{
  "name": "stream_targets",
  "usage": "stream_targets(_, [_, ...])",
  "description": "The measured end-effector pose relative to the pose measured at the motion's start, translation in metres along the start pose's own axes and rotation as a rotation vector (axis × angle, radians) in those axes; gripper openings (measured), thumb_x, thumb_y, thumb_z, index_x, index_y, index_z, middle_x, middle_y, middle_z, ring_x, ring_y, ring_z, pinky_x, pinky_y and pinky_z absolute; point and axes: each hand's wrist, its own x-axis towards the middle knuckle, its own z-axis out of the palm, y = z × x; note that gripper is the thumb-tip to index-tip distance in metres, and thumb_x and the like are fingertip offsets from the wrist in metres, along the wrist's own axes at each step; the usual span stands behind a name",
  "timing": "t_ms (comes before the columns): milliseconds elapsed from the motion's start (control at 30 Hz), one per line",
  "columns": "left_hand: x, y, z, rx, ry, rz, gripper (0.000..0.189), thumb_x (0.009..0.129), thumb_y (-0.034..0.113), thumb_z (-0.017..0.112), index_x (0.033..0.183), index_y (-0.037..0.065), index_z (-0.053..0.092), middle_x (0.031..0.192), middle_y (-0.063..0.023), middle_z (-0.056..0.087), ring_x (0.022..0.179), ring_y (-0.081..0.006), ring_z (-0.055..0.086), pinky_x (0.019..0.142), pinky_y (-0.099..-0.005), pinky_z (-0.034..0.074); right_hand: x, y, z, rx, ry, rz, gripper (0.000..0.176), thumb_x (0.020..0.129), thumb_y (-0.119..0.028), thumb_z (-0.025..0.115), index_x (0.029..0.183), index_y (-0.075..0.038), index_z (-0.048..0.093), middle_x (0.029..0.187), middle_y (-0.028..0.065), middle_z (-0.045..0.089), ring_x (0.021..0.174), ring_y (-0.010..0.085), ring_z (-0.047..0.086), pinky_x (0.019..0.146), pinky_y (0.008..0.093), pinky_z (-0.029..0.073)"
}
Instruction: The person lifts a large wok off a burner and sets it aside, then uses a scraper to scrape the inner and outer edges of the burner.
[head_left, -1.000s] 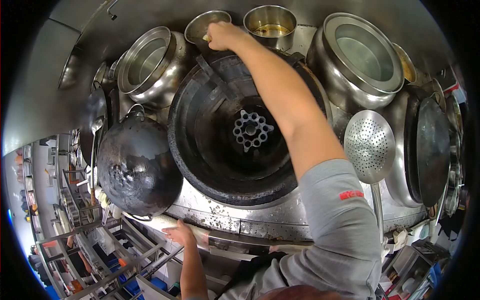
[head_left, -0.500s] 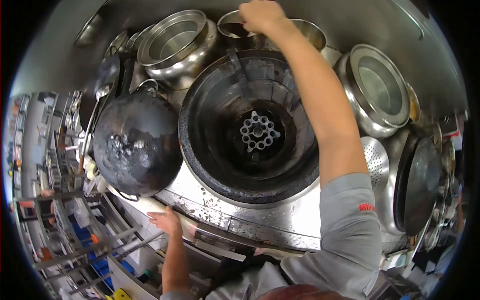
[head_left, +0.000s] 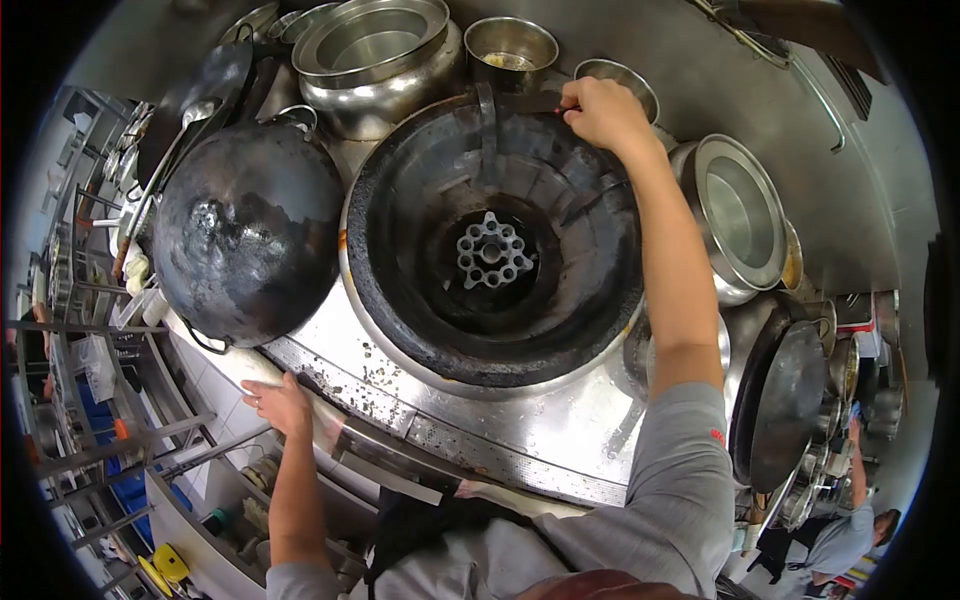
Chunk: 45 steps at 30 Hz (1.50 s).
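Note:
My right hand [head_left: 605,112] is closed on the red handle of a dark flat-bladed tool [head_left: 525,103], whose exact kind I cannot make out. The blade points left along the back rim of the blackened wok burner [head_left: 375,310]. A star-shaped burner head [head_left: 491,250] with round holes sits deep in the burner's middle. At the stove's front edge, my left hand [head_left: 280,403] rests on the pale rail [head_left: 235,370], fingers stretched out, holding nothing. Just beyond it a soot-dark wok [head_left: 250,235] lies upside down, left of the burner.
Behind the burner stand a large steel pot [head_left: 375,100], a smaller pot [head_left: 512,45] with food remains and a steel bowl [head_left: 620,85]. Another pot [head_left: 740,210] and a dark wok [head_left: 790,400] are on the right. Dark crumbs litter the steel stovetop [head_left: 480,440]. A person [head_left: 840,545] stands far right.
My right hand has come away from the back pot, rightward and down to the burner's rear rim, with the blade in view. My left hand stays on the rail. The view has shifted.

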Motion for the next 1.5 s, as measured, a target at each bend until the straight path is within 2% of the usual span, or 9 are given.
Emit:
stream_targets(300, [-0.007, 0.008, -0.011, 0.022, -0.055, -0.05, 0.1, 0.089, 0.039, 0.07, 0.16, 0.0, 0.011, 0.159, -0.0367, 0.021, 0.137, -0.0534, 0.042, 0.111, -0.0532, 0.041, -0.002, 0.032, -0.011, 0.077, 0.155, -0.097, 0.02, 0.077, -0.018, 0.067, 0.094, -0.017, 0.078, 0.095, 0.0128, 0.075, 0.094, 0.0329, 0.072, 0.085, 0.0463, 0.057])
stream_targets(433, [-0.002, 0.003, -0.002, 0.0, -0.005, -0.014, 0.1, 0.09, 0.039, 0.071, 0.16, 0.001, 0.011, 0.159, -0.0361, 0.021, 0.136, -0.0536, 0.041, 0.111, -0.0541, 0.042, 0.015, -0.001, 0.039, 0.051, 0.078, 0.03, 0.023, 0.077, -0.019, 0.069, 0.098, -0.019, 0.079, 0.101, 0.0145, 0.075, 0.097, 0.0362, 0.071, 0.088, 0.0465, 0.057])
stream_targets(567, [0.007, -0.004, 0.008, 0.016, 0.011, 0.014, 0.1, 0.089, 0.037, 0.07, 0.16, -0.001, 0.01, 0.159, -0.0364, 0.022, 0.137, -0.0542, 0.04, 0.112, -0.0539, 0.04, 0.016, 0.017, -0.018, 0.053, -0.025, 0.051, 0.015, 0.077, -0.018, 0.069, 0.09, -0.016, 0.077, 0.095, 0.0122, 0.076, 0.093, 0.0339, 0.072, 0.085, 0.0445, 0.057])
stream_targets(733, [-0.007, 0.001, 0.0, 0.015, -0.023, -0.02, 0.1, 0.089, 0.038, 0.069, 0.16, -0.001, 0.011, 0.16, -0.0349, 0.019, 0.137, -0.0517, 0.041, 0.111, -0.0551, 0.04, 0.029, -0.006, 0.044, 0.064, 0.043, 0.019, 0.018, 0.078, -0.016, 0.068, 0.092, -0.014, 0.078, 0.099, 0.0185, 0.074, 0.098, 0.037, 0.071, 0.089, 0.0464, 0.056])
stream_targets(900, [-0.001, -0.002, 0.003, 0.005, 0.004, -0.024, 0.1, 0.088, 0.038, 0.07, 0.161, 0.002, 0.011, 0.162, -0.0311, 0.018, 0.137, -0.0512, 0.041, 0.11, -0.0541, 0.042, 0.033, 0.005, -0.013, 0.126, -0.113, 0.104, 0.011, 0.078, -0.02, 0.074, 0.086, -0.014, 0.079, 0.096, 0.0182, 0.075, 0.096, 0.0342, 0.072, 0.086, 0.0448, 0.057])
stream_targets(1033, [-0.005, 0.014, -0.011, 0.005, -0.043, -0.047, 0.101, 0.089, 0.038, 0.071, 0.161, 0.002, 0.011, 0.162, -0.0314, 0.018, 0.138, -0.051, 0.041, 0.111, -0.0522, 0.041, 0.039, 0.007, 0.048, 0.067, 0.031, 0.081, 0.022, 0.077, -0.019, 0.075, 0.099, -0.018, 0.077, 0.106, 0.0173, 0.074, 0.104, 0.0357, 0.07, 0.094, 0.045, 0.055])
stream_targets(1167, [-0.006, 0.006, -0.009, 0.001, -0.04, -0.057, 0.099, 0.09, 0.038, 0.07, 0.161, 0.004, 0.01, 0.163, -0.0317, 0.017, 0.139, -0.0513, 0.039, 0.112, -0.0524, 0.04, 0.044, 0.003, -0.013, -0.094, -0.004, 0.096, 0.023, 0.079, -0.023, 0.074, 0.102, -0.019, 0.077, 0.107, 0.0133, 0.075, 0.104, 0.0338, 0.071, 0.094, 0.044, 0.055])
stream_targets(1333, [-0.005, 0.003, -0.004, 0.004, -0.045, -0.034, 0.099, 0.092, 0.039, 0.069, 0.161, 0.003, 0.009, 0.162, -0.0336, 0.017, 0.139, -0.052, 0.038, 0.112, -0.0529, 0.039, 0.049, -0.007, 0.018, 0.143, -0.024, -0.006, 0.028, 0.081, -0.03, 0.075, 0.106, -0.016, 0.077, 0.107, 0.0159, 0.074, 0.103, 0.0362, 0.07, 0.094, 0.0471, 0.054])
stream_targets(1500, [-0.003, -0.001, -0.005, 0.014, -0.03, -0.009, 0.099, 0.091, 0.037, 0.069, 0.16, 0.0, 0.01, 0.161, -0.0352, 0.019, 0.138, -0.0533, 0.039, 0.112, -0.0535, 0.039, 0.033, 0.003, 0.047, 0.179, -0.029, 0.173, 0.032, 0.082, -0.031, 0.077, 0.108, -0.011, 0.075, 0.109, 0.0166, 0.074, 0.106, 0.035, 0.07, 0.094, 0.0444, 0.054])
